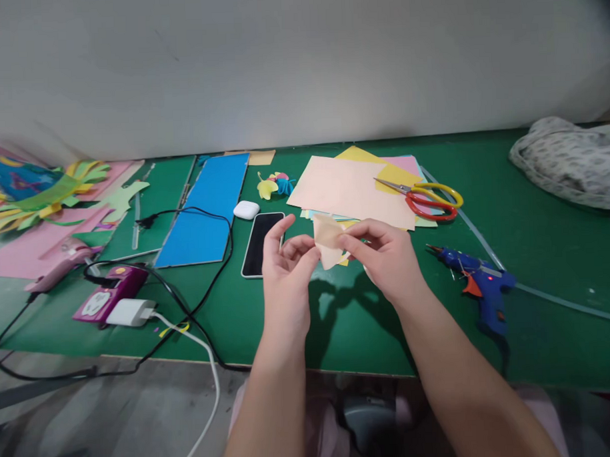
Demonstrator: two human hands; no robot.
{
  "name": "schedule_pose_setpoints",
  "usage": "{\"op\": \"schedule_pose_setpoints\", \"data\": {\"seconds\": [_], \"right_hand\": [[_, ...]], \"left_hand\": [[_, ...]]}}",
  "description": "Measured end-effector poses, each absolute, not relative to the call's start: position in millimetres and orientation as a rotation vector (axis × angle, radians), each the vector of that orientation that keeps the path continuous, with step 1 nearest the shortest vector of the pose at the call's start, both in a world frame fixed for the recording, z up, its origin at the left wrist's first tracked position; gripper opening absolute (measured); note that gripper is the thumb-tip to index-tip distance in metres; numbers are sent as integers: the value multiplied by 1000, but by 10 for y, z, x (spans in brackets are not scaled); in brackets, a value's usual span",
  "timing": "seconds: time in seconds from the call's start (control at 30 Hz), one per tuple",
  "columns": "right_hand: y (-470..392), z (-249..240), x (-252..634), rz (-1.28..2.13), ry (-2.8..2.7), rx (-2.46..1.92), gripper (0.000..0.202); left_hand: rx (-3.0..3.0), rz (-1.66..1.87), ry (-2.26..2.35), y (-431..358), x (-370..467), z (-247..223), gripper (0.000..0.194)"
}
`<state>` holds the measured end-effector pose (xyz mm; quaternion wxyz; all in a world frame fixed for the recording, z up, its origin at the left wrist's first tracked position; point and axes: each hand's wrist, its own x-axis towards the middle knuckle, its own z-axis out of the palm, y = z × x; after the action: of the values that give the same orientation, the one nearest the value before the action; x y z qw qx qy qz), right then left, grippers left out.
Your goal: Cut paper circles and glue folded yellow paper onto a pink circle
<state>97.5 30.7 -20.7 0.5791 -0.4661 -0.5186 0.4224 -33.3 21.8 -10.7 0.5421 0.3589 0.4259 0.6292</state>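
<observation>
1. The left hand (291,275) pinches the edge of a small cream paper piece (328,238) between thumb and fingers, its index finger raised; the right hand (391,262) grips the other side in a narrow pinch; the piece is above the counter (359,350), in front of the stacked paper sheets (333,187).
2. The piece is already separate and looks lightly bent, so its handling seems partway along; no join to another part can be made out.
3. Behind the phone (258,247) sits a small yellow, pink and blue paper cluster (276,185), which looks already shaped; at far left lies a fringed paper form (38,191), apparently well advanced.
4. The top sheets look largely whole; the scissors (429,197) rest partly on them, and the blue glue gun (481,275) lies to the right, both out of hand.
</observation>
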Motion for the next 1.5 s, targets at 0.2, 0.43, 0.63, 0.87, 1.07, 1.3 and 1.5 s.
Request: {"op": "schedule_pose_setpoints", "data": {"seconds": [0.2, 0.43, 0.63, 0.87, 1.07, 1.3, 1.5], "right_hand": [[296, -197, 959, 993, -1294, -1075, 7], [291, -196, 957, 983, -1312, -1084, 10], [292, -212, 962, 984, -1306, -1067, 7], [301, -206, 976, 966, -1299, -1086, 7], [310, -198, 1003, 941, -1240, -1111, 5], [306, -191, 968, 972, -1272, -1083, 6], [297, -185, 963, 972, -1295, -1070, 6]], "left_hand": [[822, 1474, 995, 217, -323, -91, 57], [792, 1492, 999, 219, -334, -93, 57], [815, 1524, 1041, 235, -352, -113, 51], [783, 1556, 1074, 260, -368, -126, 48], [795, 1623, 1126, 264, -392, -144, 44], [870, 1555, 1049, 243, -348, -135, 49], [869, 1535, 1056, 241, -353, -123, 50]]}}
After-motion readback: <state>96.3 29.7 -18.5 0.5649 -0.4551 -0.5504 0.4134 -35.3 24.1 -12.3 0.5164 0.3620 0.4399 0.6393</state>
